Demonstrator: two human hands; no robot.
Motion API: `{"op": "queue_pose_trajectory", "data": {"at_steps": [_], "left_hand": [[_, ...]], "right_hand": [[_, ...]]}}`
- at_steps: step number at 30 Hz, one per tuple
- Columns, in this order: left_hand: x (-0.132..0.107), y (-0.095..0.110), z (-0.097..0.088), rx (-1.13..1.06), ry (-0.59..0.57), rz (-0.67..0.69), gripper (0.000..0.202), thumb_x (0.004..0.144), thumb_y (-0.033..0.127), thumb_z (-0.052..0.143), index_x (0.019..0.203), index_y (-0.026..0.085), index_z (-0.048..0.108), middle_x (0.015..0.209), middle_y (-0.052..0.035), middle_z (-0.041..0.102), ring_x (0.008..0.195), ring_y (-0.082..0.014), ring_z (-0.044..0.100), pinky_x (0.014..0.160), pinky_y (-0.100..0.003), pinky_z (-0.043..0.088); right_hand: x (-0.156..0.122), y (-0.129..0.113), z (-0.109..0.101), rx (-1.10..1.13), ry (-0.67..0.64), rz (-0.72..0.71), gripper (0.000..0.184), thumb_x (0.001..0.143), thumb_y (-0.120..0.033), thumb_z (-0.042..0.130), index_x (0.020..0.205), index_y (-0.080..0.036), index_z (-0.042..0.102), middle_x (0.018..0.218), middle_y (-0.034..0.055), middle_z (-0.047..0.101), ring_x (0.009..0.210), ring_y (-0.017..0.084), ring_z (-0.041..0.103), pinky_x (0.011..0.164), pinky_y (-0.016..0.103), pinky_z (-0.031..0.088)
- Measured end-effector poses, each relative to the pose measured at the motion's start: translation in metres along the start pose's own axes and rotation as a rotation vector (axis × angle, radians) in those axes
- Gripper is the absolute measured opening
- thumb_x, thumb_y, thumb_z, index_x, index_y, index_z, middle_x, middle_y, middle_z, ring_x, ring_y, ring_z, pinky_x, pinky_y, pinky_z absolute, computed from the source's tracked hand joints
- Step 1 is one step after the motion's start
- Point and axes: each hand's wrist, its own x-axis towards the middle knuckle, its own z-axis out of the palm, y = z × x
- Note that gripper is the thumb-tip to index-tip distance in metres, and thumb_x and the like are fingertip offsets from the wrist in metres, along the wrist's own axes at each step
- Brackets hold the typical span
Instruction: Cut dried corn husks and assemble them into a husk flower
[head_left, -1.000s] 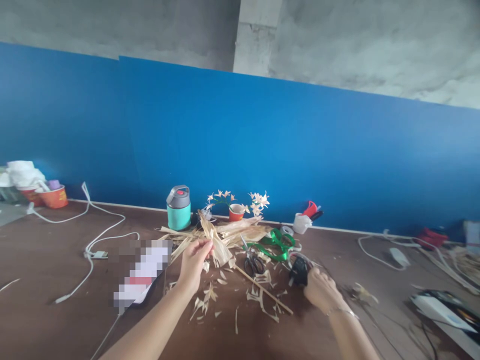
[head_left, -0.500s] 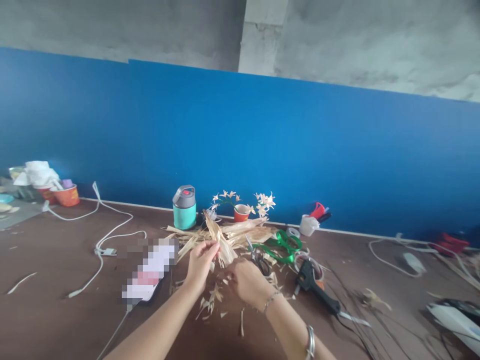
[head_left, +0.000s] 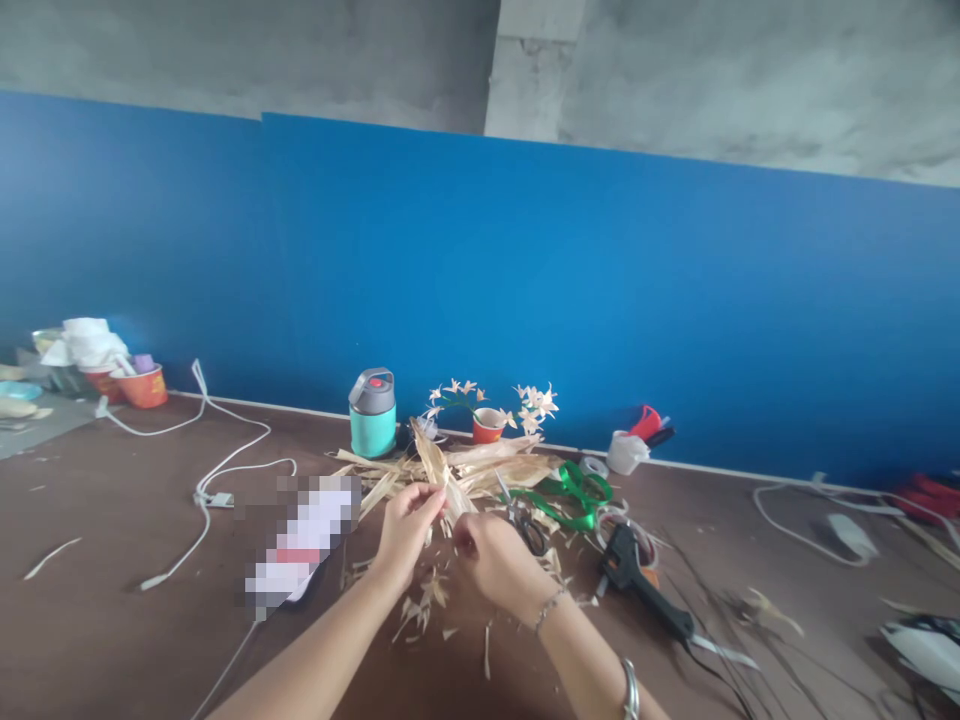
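Observation:
A dried corn husk (head_left: 430,458) is pinched between the thumb and fingers of my left hand (head_left: 405,530), its pale tip standing up above them. My right hand (head_left: 495,562) is closed, fingers curled under, right beside the husk's lower end; what it grips, if anything, is hidden behind the knuckles. Behind both hands lies a pile of husks (head_left: 499,468). Scissors (head_left: 528,528) rest just right of my right hand. Small husk scraps (head_left: 431,592) are scattered on the table between my forearms.
Green ribbon (head_left: 581,492) and a black glue gun (head_left: 643,582) lie to the right. A teal jar (head_left: 373,428) and a paper cup (head_left: 487,430) with husk flowers (head_left: 534,405) stand at the back. On the left are a phone (head_left: 304,545) and a white cable (head_left: 232,452).
My right hand has risen slightly, closer to my left hand and the husk's lower end. My left hand keeps its pinch. The whole view has shifted slightly.

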Motion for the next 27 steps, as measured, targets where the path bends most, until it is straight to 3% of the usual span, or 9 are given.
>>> {"op": "queue_pose_trajectory", "data": {"at_steps": [4,8,14,27], "left_hand": [[-0.005,0.008,0.002,0.090,-0.039,0.003,0.021,0.065,0.035,0.064,0.067,0.015,0.066,0.059,-0.0011,0.064,0.055,-0.0141,0.055,0.053,-0.023,0.040],[-0.009,0.011,0.006,0.148,-0.060,-0.018,0.021,0.065,0.035,0.062,0.066,0.014,0.065,0.052,0.0000,0.060,0.049,-0.0139,0.052,0.047,-0.023,0.036],[-0.009,0.010,0.007,0.165,-0.123,0.015,0.014,0.064,0.027,0.061,0.062,0.014,0.065,0.054,-0.0010,0.062,0.053,-0.0155,0.056,0.051,-0.023,0.039],[-0.011,0.007,0.009,0.210,-0.136,0.017,0.015,0.065,0.027,0.059,0.062,0.015,0.066,0.053,-0.0009,0.061,0.050,-0.0149,0.054,0.048,-0.023,0.037]], "right_hand": [[0.005,0.000,-0.018,0.104,0.240,-0.062,0.022,0.076,-0.004,0.045,0.080,-0.018,0.062,0.081,0.0045,0.065,0.080,0.017,0.058,0.072,0.026,0.043],[0.007,0.002,-0.021,0.110,0.347,-0.096,0.021,0.080,-0.006,0.046,0.087,-0.018,0.062,0.084,0.0048,0.065,0.082,0.018,0.058,0.075,0.028,0.043],[0.006,0.002,-0.018,0.063,0.375,-0.119,0.019,0.080,-0.006,0.048,0.077,-0.018,0.061,0.077,0.0041,0.064,0.076,0.018,0.057,0.071,0.028,0.043],[0.006,0.003,-0.014,0.058,0.397,-0.100,0.018,0.080,-0.006,0.048,0.077,-0.019,0.061,0.077,0.0034,0.063,0.076,0.017,0.056,0.070,0.027,0.042]]}}
